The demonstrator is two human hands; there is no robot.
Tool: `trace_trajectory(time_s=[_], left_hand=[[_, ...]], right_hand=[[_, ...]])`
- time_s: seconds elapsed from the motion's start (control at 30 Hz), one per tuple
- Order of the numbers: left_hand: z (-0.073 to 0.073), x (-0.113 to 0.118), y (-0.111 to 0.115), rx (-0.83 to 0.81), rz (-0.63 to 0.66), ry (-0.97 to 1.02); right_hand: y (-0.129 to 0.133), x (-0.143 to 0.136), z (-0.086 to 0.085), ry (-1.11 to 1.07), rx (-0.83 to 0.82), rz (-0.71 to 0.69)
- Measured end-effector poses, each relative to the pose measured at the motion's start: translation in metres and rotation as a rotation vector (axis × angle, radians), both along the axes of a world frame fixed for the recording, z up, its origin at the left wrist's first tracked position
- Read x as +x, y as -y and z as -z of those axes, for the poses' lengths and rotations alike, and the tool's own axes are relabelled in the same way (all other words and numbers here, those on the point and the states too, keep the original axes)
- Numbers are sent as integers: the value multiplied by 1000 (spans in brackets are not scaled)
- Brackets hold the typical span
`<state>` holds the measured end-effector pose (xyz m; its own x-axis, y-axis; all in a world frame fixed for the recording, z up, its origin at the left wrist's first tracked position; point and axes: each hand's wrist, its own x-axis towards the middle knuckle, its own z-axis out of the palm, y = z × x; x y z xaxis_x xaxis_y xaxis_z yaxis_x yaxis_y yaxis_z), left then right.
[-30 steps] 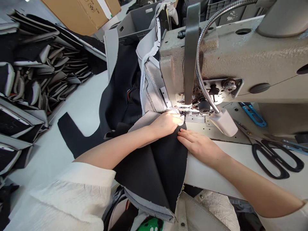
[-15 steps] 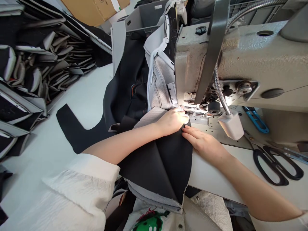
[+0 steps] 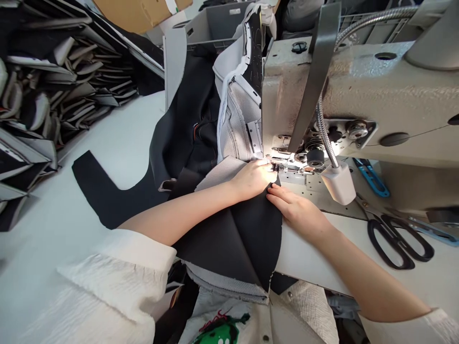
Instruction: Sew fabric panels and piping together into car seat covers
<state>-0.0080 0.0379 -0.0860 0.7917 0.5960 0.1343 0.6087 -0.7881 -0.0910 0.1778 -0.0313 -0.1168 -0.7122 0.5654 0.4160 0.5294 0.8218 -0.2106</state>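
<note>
Black fabric with a grey mesh underside (image 3: 222, 243) runs from my lap up to the sewing machine (image 3: 297, 157). My left hand (image 3: 254, 179) lies over it close to the presser foot, fingers curled and closed on the cloth; their tips are partly hidden in the bright lamp light. Just below, my right hand (image 3: 299, 208) rests along the fabric's right edge, its fingers stretched out and touching the cloth, its thumb out of sight. Beyond my left hand, the larger sewn cover (image 3: 186, 114), black with light grey mesh parts and white edging, is bunched against the machine.
Black-handled scissors (image 3: 398, 243) and blue thread snips (image 3: 373, 177) lie right of the machine. A small lamp (image 3: 339, 184) on a flexible metal neck hangs above my right hand. Stacks of black and grey cut pieces (image 3: 71, 91) fill the left; a grey crate (image 3: 218, 24) stands behind.
The whole view has shifted slightly, so the scissors and machine appear a little further left. Both hands keep nearly the same place on the fabric by the presser foot.
</note>
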Motion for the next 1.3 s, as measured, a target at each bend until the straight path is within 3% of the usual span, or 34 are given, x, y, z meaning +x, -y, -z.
trace_trajectory(time_s=[0.57,0.83,1.13,1.3], left_hand=[[-9,1,9,-10,9,-57],[-13,3,29,67,-226,-76],[-10,2,12,-216,-217,92],[-12,4,13,-217,-210,113]], right_hand=[[11,-5,-9,158,73,15],[11,-4,-9,109,16,9],[9,-4,-11,125,71,-8],[5,0,-12,119,103,-40]])
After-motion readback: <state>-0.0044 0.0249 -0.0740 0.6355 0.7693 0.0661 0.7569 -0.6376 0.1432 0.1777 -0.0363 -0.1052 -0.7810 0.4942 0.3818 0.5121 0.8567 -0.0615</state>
